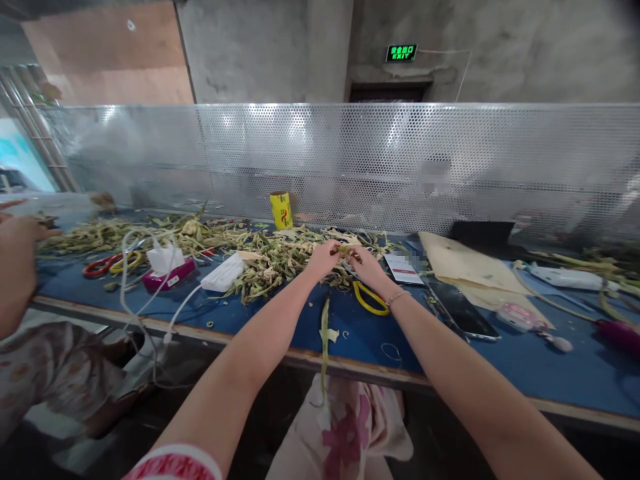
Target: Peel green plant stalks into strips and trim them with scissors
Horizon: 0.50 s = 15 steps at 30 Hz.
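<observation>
My left hand (pixel 324 259) and my right hand (pixel 366 263) meet over the edge of a heap of wilted green plant trimmings (pixel 280 257). Between their closed fingertips is a small yellow-green plant piece (pixel 344 249), partly hidden by the fingers. Just below my right hand a yellow scissor-like handle (pixel 371 300) lies on the blue tabletop (pixel 295 327). In front of me a long, limp green stalk (pixel 325 333) hangs over the table's edge.
Left of the heap are a tissue box (pixel 170 273), a white power strip (pixel 223 272) with its cable, and red-handled scissors (pixel 103 267). A yellow can (pixel 281 211) stands behind. Phones (pixel 463 310) and brown paper (pixel 473 263) lie right. Another person's arm (pixel 17 267) reaches in at left.
</observation>
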{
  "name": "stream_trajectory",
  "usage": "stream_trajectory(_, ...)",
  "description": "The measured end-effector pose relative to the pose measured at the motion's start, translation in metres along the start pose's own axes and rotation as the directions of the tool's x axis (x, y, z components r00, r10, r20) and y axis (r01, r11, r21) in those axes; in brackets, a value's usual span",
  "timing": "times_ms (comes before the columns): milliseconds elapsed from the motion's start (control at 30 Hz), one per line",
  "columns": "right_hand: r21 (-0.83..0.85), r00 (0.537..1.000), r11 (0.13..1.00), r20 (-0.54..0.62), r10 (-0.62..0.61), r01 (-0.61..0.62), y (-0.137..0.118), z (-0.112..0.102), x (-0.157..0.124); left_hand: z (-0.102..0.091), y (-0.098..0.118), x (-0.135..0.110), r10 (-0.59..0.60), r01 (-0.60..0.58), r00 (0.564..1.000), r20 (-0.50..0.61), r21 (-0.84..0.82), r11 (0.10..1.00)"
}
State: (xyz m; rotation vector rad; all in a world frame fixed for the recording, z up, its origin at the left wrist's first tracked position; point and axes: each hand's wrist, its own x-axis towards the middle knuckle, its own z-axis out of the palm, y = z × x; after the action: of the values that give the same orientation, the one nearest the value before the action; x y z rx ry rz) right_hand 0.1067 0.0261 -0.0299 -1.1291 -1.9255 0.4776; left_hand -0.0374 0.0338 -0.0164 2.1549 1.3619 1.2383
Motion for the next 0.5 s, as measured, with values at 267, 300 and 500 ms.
stream_trajectory(267,0.243,0.997,0.967,0.002,0.077,-0.075,-0.0064,-0.0003,0.0008,0.0012,0.0043,0.0013,-0.141,0.19,0.98,0.14,-0.443,0.876)
stream_trajectory(300,0.26,0.996,0.962,-0.009,0.084,-0.079,-0.0058,-0.0012,0.0015,0.0017,0.0038,0.0017,-0.146,0.203,0.977,0.153,-0.48,0.854)
stream_trajectory(500,0.372,0.995,0.926,-0.039,0.087,-0.066,-0.0008,-0.0033,0.0059,0.0018,0.0004,0.0033,-0.134,0.243,0.968,0.214,-0.648,0.722)
